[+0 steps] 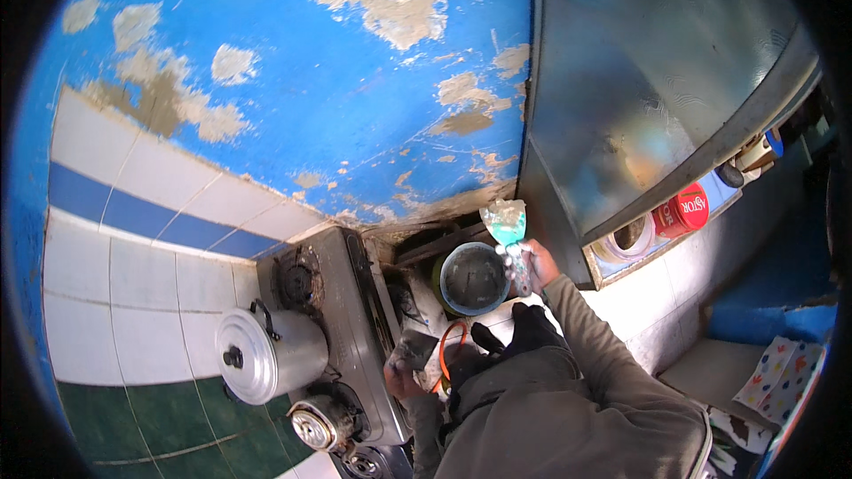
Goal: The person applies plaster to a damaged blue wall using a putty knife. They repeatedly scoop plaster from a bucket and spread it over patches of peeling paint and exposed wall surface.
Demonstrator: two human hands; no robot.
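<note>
My right hand (pixel 535 268) is raised and grips the handle of a putty knife (pixel 506 223). Its teal blade carries a lump of grey plaster and sits close to the cracked bottom of the blue wall (pixel 355 98). Just left of that hand stands a round bucket (pixel 475 279) of grey plaster. My left hand (pixel 402 379) is lower, by the stove's edge, and holds a dark flat scraper blade (pixel 414 349) smeared with grey.
A metal gas stove (pixel 342 319) bears a lidded aluminium pot (pixel 264 355) and a small kettle (pixel 315 426). A large metal panel (pixel 648 98) fills the right, with a red tin (pixel 682 210) and a tape roll (pixel 627 239) on the ledge below. An orange hose (pixel 444 346) loops near the bucket.
</note>
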